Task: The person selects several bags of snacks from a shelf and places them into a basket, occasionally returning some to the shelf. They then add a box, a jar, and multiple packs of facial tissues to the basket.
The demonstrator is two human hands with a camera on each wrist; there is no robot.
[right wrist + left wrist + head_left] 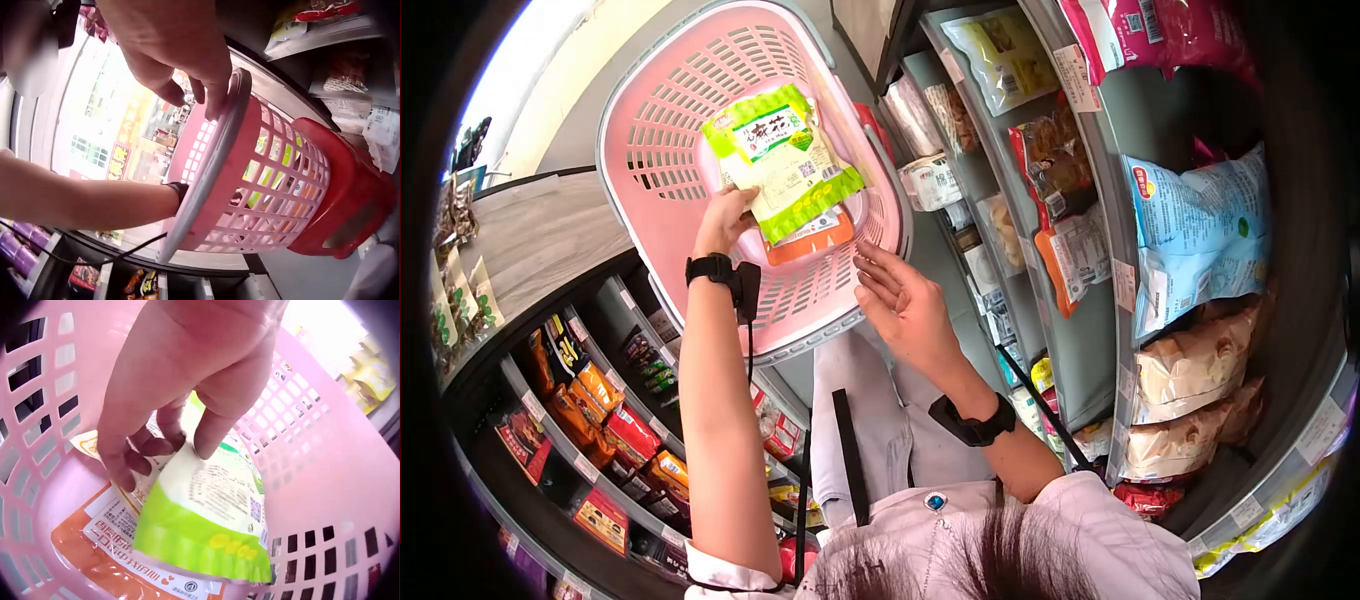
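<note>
My left hand reaches into a pink plastic basket and pinches the edge of a green-and-white snack bag. In the left wrist view, thumb and fingers close on the white part of this bag, above its green end. Beneath it lies an orange-and-white packet at the bottom of the basket, partly covered. My right hand is at the basket's near right rim, its fingers loosely extended and holding nothing. In the right wrist view its fingertips are close to the grey rim.
A red stool-like stand is under the basket. Shelves to the right hold a light blue bag, beige bags and an orange-red packet. Low shelves at left carry several orange and red packets. A wooden counter top lies behind them.
</note>
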